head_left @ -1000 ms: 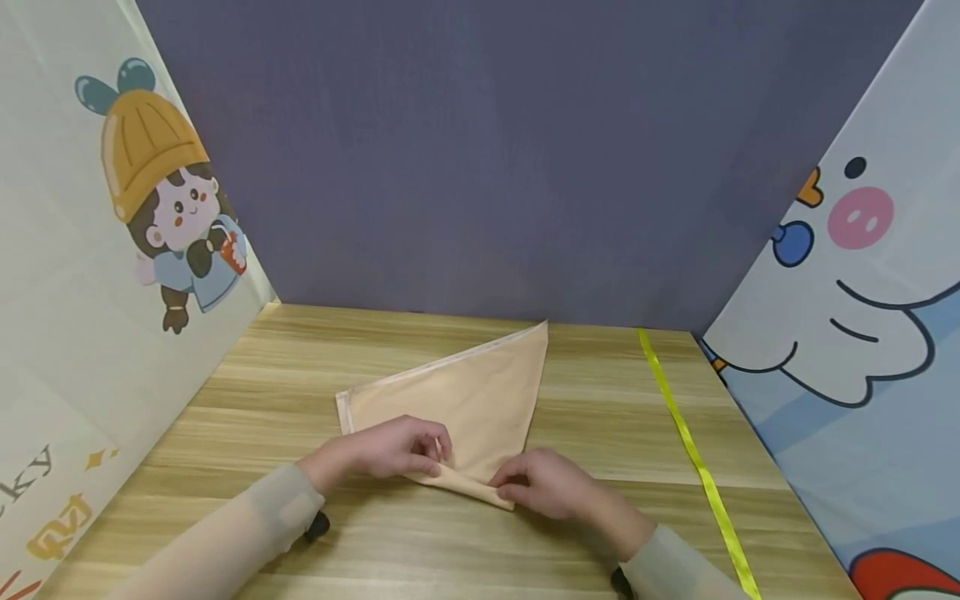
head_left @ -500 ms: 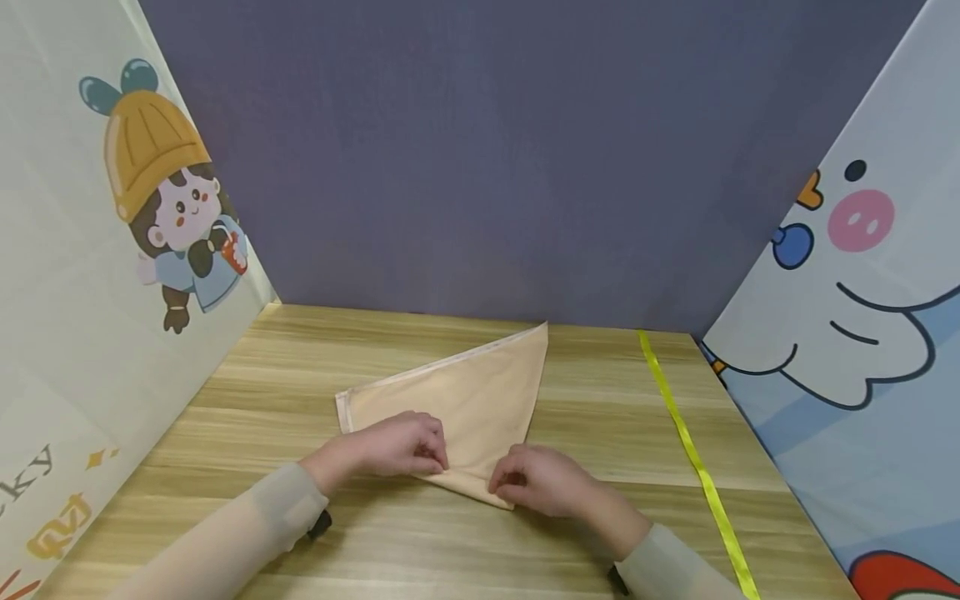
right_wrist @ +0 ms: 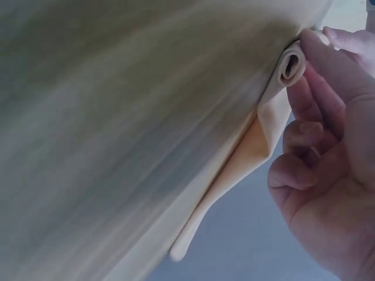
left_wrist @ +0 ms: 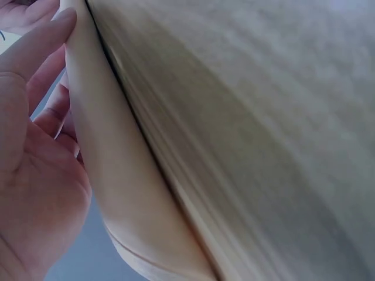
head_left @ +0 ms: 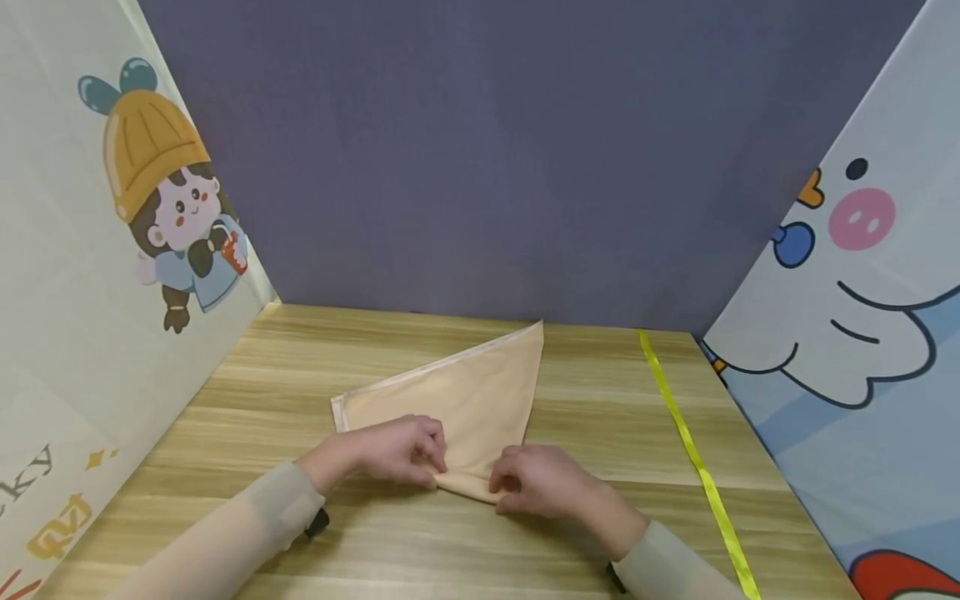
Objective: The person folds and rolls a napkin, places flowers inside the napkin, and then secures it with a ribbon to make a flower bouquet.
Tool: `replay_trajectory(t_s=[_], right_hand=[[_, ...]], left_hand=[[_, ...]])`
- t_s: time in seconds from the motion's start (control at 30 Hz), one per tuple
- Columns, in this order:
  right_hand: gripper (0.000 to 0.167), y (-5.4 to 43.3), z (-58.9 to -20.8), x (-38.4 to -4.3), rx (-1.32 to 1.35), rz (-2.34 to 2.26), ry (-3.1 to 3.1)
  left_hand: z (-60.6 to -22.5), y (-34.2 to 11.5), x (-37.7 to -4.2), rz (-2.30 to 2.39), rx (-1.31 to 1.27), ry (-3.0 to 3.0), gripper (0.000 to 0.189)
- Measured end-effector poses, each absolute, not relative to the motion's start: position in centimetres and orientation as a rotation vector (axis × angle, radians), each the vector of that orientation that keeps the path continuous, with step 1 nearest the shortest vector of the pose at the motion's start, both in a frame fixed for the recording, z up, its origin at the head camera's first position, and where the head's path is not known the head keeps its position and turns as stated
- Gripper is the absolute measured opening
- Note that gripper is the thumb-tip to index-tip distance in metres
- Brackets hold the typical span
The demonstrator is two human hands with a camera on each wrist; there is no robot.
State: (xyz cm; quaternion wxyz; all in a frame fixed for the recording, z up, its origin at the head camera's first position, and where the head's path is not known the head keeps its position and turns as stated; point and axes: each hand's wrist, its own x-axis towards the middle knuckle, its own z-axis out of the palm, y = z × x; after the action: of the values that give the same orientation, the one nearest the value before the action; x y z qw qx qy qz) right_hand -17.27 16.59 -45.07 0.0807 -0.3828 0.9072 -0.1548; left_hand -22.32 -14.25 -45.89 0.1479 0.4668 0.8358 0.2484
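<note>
A peach cloth [head_left: 472, 392] with a pale hem lies on the table, its pointed corner towards the back wall. Its near edge is turned into a narrow roll [head_left: 468, 486]; the right wrist view shows the coiled end [right_wrist: 292, 66]. My left hand [head_left: 393, 447] pinches the roll's left part, thumb in front and fingers behind. At the right end, my right hand [head_left: 547, 482] grips the roll between thumb and curled fingers. The left wrist view shows the left thumb [left_wrist: 44, 44] against the smooth front of the cloth [left_wrist: 111, 164].
The wood-grain table [head_left: 300, 350] reaches a dark back wall [head_left: 480, 167]. A yellow strip [head_left: 693, 450] runs front to back on the right. Printed side panels stand left and right, with a cartoon child [head_left: 180, 208] and a white bird [head_left: 855, 292].
The cloth has shifted slightly to the left. The near edge looked flatter half a second ago and now stands up as a rounder roll. The left fingers have parted a little from the thumb.
</note>
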Motion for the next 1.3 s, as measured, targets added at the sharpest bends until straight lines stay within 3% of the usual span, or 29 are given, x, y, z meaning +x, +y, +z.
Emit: replay_trajectory(t_s=[0.4, 0.6, 0.93, 1.3], right_hand=[[0.004, 18.5, -45.9, -17.9, -1.096, -0.563, 2.67], [0.008, 19.2, -46.0, -18.4, -1.066, -0.648, 2.61], [0.003, 19.6, -46.3, -19.4, -0.998, -0.822, 2.532], [0.004, 19.4, -46.4, -19.4, -1.12, -0.7, 2.663]], left_hand=[[-46.6, -13.6, -22.5, 0.789, 1.375, 2.312, 0.013], [-46.6, -13.4, -22.9, 0.759, 1.404, 2.342, 0.014], [-46.6, -13.0, -23.2, 0.868, 1.234, 2.335, 0.008], [-46.5, -12.7, -23.2, 0.692, 1.431, 2.528, 0.005]])
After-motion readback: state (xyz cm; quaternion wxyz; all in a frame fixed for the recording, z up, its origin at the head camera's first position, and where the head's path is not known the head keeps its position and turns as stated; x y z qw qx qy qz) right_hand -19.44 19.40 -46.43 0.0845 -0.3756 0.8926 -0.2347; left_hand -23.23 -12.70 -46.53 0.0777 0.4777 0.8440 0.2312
